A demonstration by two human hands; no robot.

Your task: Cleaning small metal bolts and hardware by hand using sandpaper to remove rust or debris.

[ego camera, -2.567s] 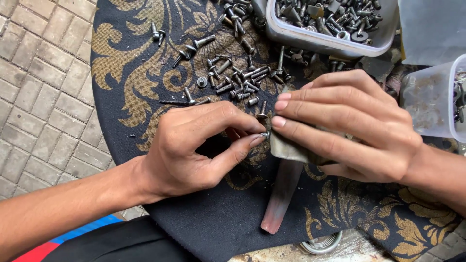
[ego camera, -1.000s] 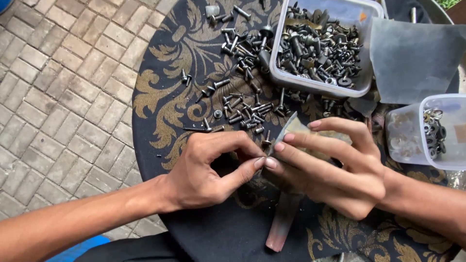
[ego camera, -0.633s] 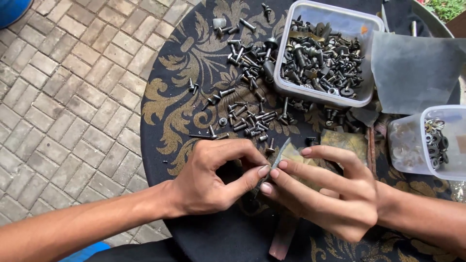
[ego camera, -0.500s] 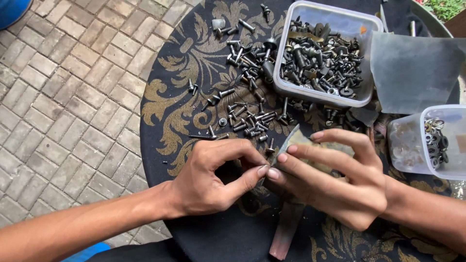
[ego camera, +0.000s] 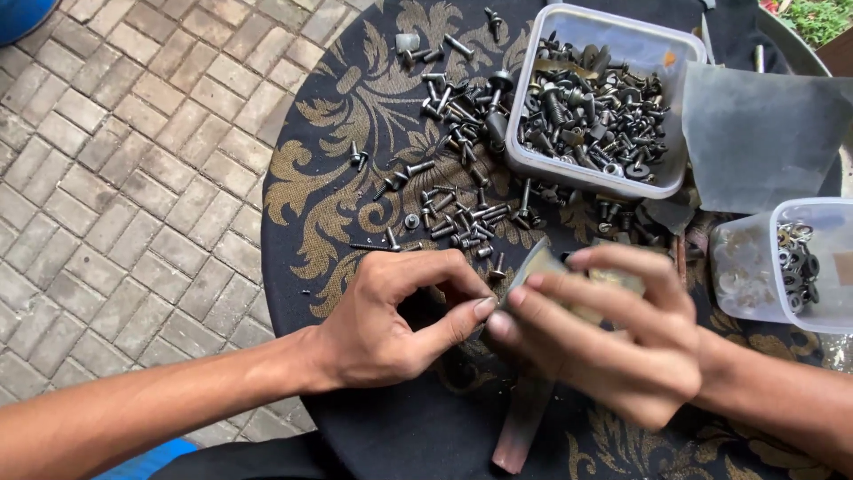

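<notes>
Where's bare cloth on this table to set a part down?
Bare cloth lies left of the loose screws and near the table edge below the left hand. It is crowded from the screws to the full tub and washer tub.

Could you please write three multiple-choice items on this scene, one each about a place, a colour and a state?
1. Where do the loose screws lie?
A. On the brick paving
B. On the cloth, left of the big tub
C. In the small tub

2. What colour is the pattern on the black cloth?
A. Gold
B. Red
C. White

3. How are the two hands?
A. Flat and apart
B. Both in the tub
C. Fingertips pinched together

Answers: 1 B, they lie scattered beside the big tub. 2 A, golden scrolls show. 3 C, the left hand and right hand meet at the fingertips over a small flat piece.
</notes>
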